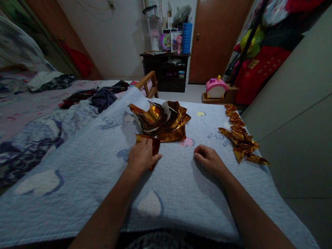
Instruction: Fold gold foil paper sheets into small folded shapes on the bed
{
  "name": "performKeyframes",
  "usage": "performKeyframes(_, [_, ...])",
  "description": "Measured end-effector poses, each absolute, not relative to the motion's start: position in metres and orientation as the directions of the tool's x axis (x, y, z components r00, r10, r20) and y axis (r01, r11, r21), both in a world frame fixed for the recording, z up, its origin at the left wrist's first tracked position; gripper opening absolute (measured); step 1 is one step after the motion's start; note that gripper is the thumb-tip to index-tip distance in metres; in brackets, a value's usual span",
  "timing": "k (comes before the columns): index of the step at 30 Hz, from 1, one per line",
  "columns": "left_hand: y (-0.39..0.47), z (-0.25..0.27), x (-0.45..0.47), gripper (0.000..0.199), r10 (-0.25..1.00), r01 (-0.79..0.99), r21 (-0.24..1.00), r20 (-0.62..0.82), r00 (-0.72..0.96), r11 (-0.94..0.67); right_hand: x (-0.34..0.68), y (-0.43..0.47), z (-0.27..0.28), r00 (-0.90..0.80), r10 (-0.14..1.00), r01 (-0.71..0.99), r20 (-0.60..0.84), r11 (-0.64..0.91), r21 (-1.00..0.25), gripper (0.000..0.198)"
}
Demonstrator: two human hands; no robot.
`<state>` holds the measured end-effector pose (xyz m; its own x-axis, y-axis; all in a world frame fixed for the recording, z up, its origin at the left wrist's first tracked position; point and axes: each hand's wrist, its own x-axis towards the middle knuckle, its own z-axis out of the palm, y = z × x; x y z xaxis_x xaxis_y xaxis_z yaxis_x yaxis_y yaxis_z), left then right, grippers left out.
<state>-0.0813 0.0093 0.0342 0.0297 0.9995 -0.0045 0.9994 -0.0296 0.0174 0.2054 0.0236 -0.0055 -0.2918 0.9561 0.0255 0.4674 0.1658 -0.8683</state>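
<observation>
My left hand (142, 156) lies palm down on a gold foil sheet (156, 147), its thumb stretched out to the right. Part of that sheet is hidden under the palm and fingers. Just beyond it rests a loose, curled stack of gold foil sheets (153, 117), some showing pale backs. My right hand (209, 159) hovers low over the bedspread, fingers curled in against the thumb, and nothing shows in them. To its right, several folded gold foil pieces (241, 140) form a row along the bed's right edge.
A pale blue quilted bedspread (178, 193) with heart prints covers the surface. Rumpled clothes (103, 98) lie at the left. Beyond the far edge stand a wooden chair (149, 84), a dark cabinet (166, 72) and a pink toy case (216, 88). A pale panel (298, 114) rises at the right.
</observation>
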Motion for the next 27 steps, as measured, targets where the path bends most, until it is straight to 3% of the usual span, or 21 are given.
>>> performKeyframes(11, [0.013,0.033,-0.067,0.034,0.997,0.995,-0.053,0.010,-0.079,0.079,0.205,0.024,-0.006,-0.300,0.953,0.456,0.038,0.179,-0.872,0.014])
performKeyframes(19, [0.005,0.034,-0.074,0.025,0.998,0.996,-0.073,-0.028,0.050,-0.052,0.205,0.024,-0.005,-0.303,0.953,0.461,0.023,0.168,-0.871,0.013])
performKeyframes(27, [-0.004,0.033,-0.089,0.026,0.984,0.987,0.013,-0.080,0.159,-0.159,0.205,0.023,-0.004,-0.299,0.954,0.464,0.031,0.173,-0.869,0.013])
